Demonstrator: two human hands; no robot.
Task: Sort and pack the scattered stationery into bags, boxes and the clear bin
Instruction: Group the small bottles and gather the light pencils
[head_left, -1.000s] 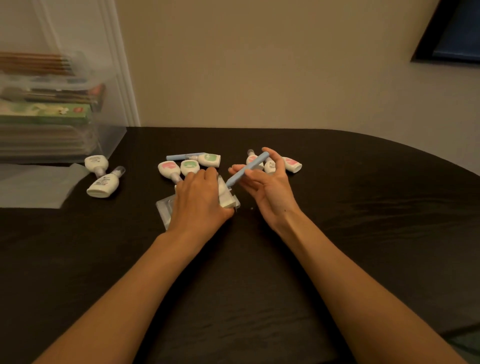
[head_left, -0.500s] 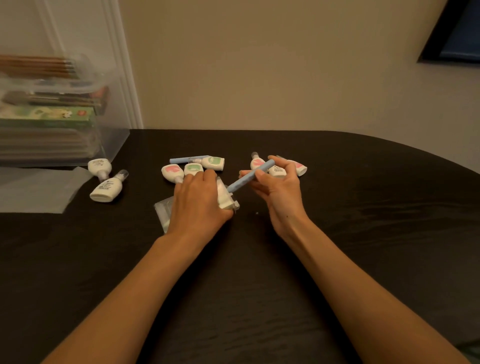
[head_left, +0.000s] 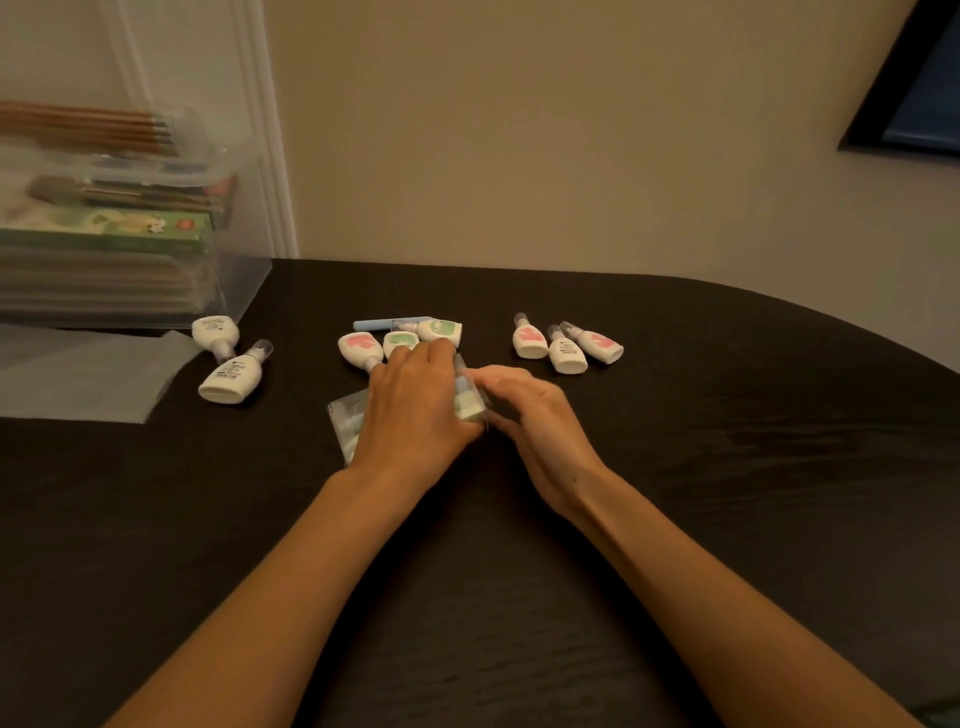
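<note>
**Hands meeting at clear bag; eight bottles loose on table**

Bag position: clear bag lies flat on the table, mostly under the left hand. One corner sticks out at the hand's 8 o'clock and the other end shows at its 3 o'clock. The right hand is just beside that end, on its 3 o'clock side. Contents show through the plastic between the two hands as white and pale blue; too blurred to name or count.

Counts:
- Small white bottles: 8 loose, all lying down.
  - 3 at the left hand's 12 o'clock, touching or nearly touching its fingertips: one pink label, two green.
  - 3 at the right hand's 1 o'clock, apart from it.
  - 2 at the left hand's 9–10 o'clock, well apart, labels down.
- Blue pen: 1, behind the near three bottles at 12 o'clock.
- Clear bag: 1.
- Flat clear sheet: 1, far at 9 o'clock.
- Clear bin: 1, far at 10 o'clock. It holds a green box and brown pencils; number of pencils cannot be told.

Hands:
- Left: palm down, fingers curled over the bag with the thumb against its near edge, gripping it.
- Right: fingers bent, tips at the bag's end. Motion blur there, so I cannot tell whether they pinch the plastic or only touch it.
</note>
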